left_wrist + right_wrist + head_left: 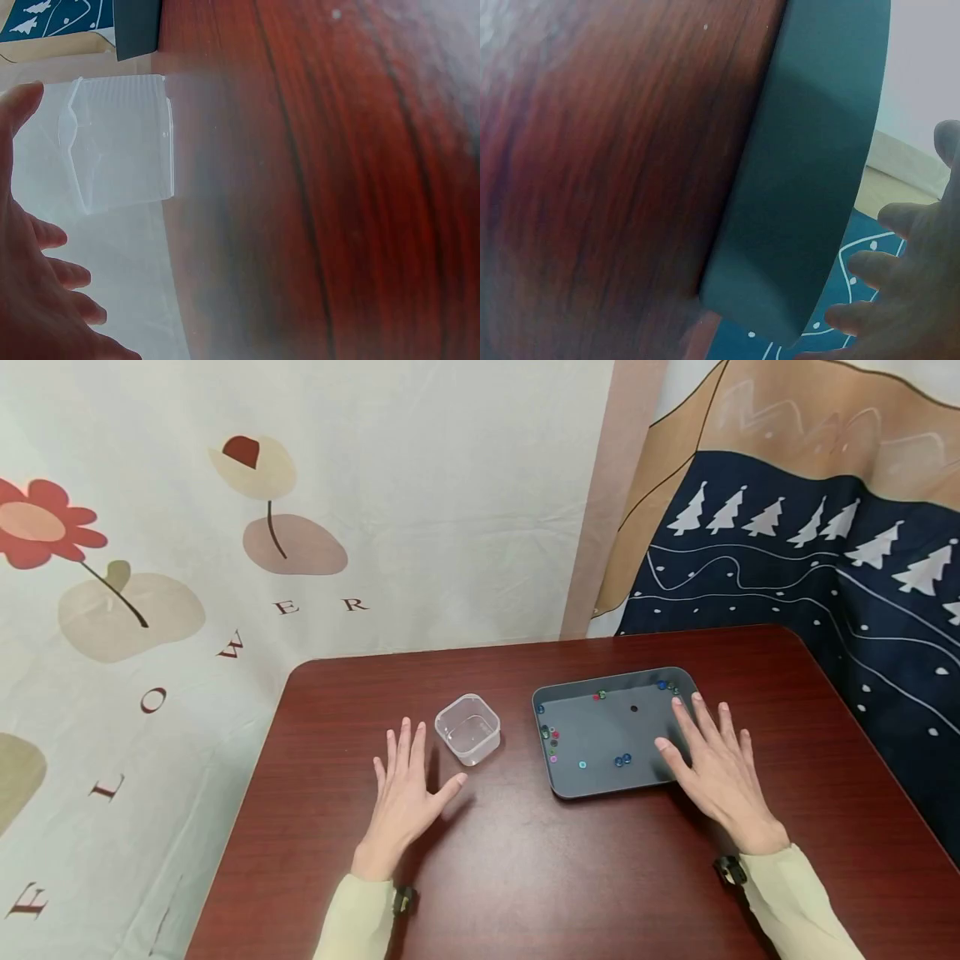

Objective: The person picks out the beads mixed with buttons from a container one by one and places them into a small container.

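left hand flat beside clear cup, apparently not touching

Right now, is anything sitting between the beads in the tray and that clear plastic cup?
Nothing visible. The beads lie inside the gray tray, and only its low rim and bare table separate them from the clear cup.

Both hands flat (fingers spread)
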Action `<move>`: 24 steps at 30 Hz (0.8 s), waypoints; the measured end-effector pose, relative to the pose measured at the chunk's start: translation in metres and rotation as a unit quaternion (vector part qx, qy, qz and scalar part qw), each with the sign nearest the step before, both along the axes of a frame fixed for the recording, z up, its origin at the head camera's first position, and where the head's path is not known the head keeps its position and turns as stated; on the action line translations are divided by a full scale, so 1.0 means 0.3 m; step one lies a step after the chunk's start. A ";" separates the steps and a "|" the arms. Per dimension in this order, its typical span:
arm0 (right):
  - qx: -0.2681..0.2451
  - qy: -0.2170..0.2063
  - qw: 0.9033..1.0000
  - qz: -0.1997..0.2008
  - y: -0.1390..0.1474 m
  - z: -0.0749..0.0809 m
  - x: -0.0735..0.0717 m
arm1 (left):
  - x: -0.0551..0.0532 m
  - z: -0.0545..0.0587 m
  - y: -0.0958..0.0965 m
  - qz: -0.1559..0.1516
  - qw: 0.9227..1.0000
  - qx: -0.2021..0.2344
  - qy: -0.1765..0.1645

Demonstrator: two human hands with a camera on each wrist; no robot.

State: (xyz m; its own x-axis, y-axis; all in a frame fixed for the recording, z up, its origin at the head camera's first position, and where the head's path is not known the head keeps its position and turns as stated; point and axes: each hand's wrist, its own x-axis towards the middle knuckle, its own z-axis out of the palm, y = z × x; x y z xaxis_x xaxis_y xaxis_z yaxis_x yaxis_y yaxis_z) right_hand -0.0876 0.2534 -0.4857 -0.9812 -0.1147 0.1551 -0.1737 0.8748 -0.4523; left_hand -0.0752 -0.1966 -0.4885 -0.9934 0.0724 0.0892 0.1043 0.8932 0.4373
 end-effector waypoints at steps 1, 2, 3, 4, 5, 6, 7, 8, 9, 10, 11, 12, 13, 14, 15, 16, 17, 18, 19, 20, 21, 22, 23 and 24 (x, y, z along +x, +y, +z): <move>0.001 0.000 1.000 0.001 -0.002 0.000 0.000 | -0.001 -0.001 0.000 0.000 1.000 0.002 0.001; 0.001 0.001 1.000 0.003 -0.005 -0.001 0.000 | -0.001 -0.002 0.001 0.001 1.000 0.003 0.001; 0.001 0.001 1.000 0.005 -0.008 -0.002 0.000 | -0.002 -0.002 0.002 0.001 1.000 0.006 0.001; 0.000 0.001 1.000 0.006 -0.010 -0.002 0.000 | -0.003 -0.001 0.003 0.001 1.000 0.009 0.001; 0.000 0.001 1.000 0.008 -0.014 -0.003 0.000 | -0.004 0.000 0.005 0.002 1.000 0.013 0.000; 0.000 0.002 1.000 0.010 -0.016 -0.003 0.000 | -0.006 0.000 0.007 0.002 1.000 0.016 0.002; -0.001 0.002 1.000 0.012 -0.019 -0.004 0.000 | -0.007 0.001 0.010 0.002 1.000 0.020 0.003; -0.002 0.003 1.000 0.013 -0.021 -0.005 0.000 | -0.010 0.003 0.014 0.002 1.000 0.024 0.007; -0.002 0.003 1.000 0.014 -0.022 -0.005 0.000 | -0.012 0.004 0.018 0.002 0.999 0.029 0.012; -0.003 0.004 1.000 0.016 -0.024 -0.005 -0.001 | -0.014 0.006 0.022 0.002 0.999 0.035 0.017; -0.004 0.005 1.000 0.017 -0.025 -0.005 -0.001 | -0.017 0.008 0.027 0.001 0.999 0.039 0.023; -0.005 0.005 1.000 0.018 -0.026 -0.005 -0.001 | -0.020 0.009 0.032 0.000 0.999 0.045 0.029; -0.006 0.005 1.000 0.019 -0.027 -0.004 -0.001 | -0.023 0.011 0.037 0.000 0.998 0.051 0.033; -0.007 0.006 1.000 0.020 -0.028 -0.004 -0.001 | -0.025 0.013 0.042 -0.001 0.998 0.056 0.036; -0.008 0.006 1.000 0.021 -0.029 -0.003 -0.002 | -0.028 0.013 0.046 -0.002 0.997 0.060 0.038; -0.009 0.006 1.000 0.021 -0.030 -0.003 -0.002 | -0.031 0.014 0.051 -0.003 0.997 0.063 0.039; -0.011 0.005 1.000 0.022 -0.031 -0.002 -0.002 | -0.035 0.014 0.055 -0.004 0.997 0.066 0.038; -0.012 0.005 1.000 0.023 -0.031 -0.002 -0.002 | -0.040 0.014 0.059 -0.004 0.997 0.066 0.038; -0.012 0.005 1.000 0.023 -0.032 -0.002 -0.002 | -0.044 0.014 0.062 -0.005 0.997 0.067 0.037; -0.013 0.005 1.000 0.023 -0.033 -0.001 -0.001 | -0.048 0.015 0.066 -0.006 0.997 0.068 0.035; -0.014 0.005 1.000 0.023 -0.034 -0.001 -0.001 | -0.052 0.015 0.069 -0.006 0.997 0.068 0.034; -0.015 0.005 1.000 0.023 -0.034 -0.001 0.000 | -0.056 0.015 0.072 -0.008 0.997 0.068 0.034; -0.016 0.005 1.000 0.023 -0.035 -0.001 0.001 | -0.061 0.015 0.075 -0.009 0.997 0.067 0.033; -0.017 0.006 1.000 0.023 -0.035 -0.002 0.002 | -0.066 0.015 0.078 -0.010 0.997 0.067 0.035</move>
State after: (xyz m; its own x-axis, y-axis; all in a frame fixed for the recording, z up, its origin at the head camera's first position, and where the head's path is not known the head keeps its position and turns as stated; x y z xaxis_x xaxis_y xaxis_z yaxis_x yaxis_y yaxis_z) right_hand -0.0869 0.2430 -0.4862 -0.9730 -0.1543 0.1717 -0.2193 0.8502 -0.4787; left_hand -0.0950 -0.1731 -0.4839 -0.9831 0.0740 0.1677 0.1549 0.8249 0.5437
